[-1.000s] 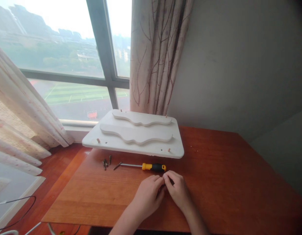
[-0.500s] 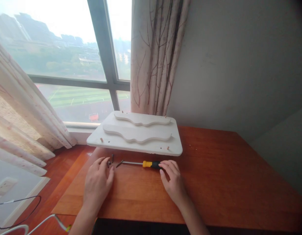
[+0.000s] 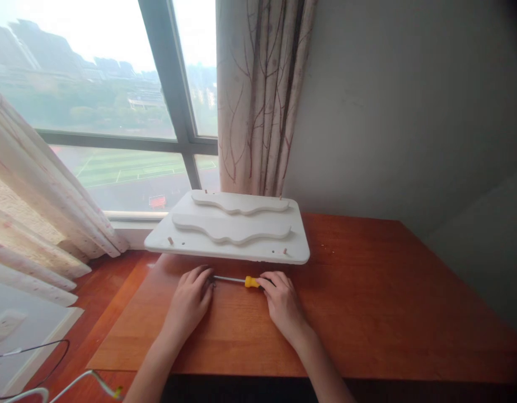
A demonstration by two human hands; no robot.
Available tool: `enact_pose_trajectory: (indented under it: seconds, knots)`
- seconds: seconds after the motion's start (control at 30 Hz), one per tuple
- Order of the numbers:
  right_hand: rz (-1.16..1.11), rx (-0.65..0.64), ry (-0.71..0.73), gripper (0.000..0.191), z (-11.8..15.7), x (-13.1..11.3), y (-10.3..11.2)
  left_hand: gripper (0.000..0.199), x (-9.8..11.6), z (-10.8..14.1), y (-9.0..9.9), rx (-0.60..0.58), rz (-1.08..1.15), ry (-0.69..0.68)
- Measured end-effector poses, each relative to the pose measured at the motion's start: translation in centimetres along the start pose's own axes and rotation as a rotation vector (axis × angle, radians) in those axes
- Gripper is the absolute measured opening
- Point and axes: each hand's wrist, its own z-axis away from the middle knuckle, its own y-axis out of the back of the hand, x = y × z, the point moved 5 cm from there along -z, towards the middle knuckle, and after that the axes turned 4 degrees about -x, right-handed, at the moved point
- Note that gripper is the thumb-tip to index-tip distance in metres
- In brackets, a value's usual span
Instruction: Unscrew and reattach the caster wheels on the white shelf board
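Note:
A screwdriver with a yellow and black handle lies on the wooden table, its shaft pointing left. My right hand is closed around the black end of the handle. At the shaft's tip, my left hand has its fingers bent together over small dark screws. Most of the screws are hidden under those fingers. Just beyond both hands lies a white board with rounded corners. Two wavy-edged white pieces rest flat on it, and wooden dowels stand up near its corners.
The brown table stretches far to the right, up to a grey wall. A window and curtains stand behind the board. White and black cables hang at the lower left, near a wall socket.
My left hand has moved right and gathered over the screws near the screwdriver's tip. My right hand has shifted left and closed further around the handle. The view has turned slightly.

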Motion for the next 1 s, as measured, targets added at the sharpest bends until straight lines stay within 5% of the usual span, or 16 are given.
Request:
enact_pose_trajectory:
  seconds: [0.53,1.0]
  knots:
    - [0.01,-0.054,-0.018,0.05,9.9,2.6,5.6,0.029,8.2,4.9,-0.4,-0.115,0.199,-0.201]
    - [0.047,-0.1,-0.078,0.049,10.6,2.4,6.8,0.034,8.8,5.8,-0.3,-0.111,0.179,-0.178]
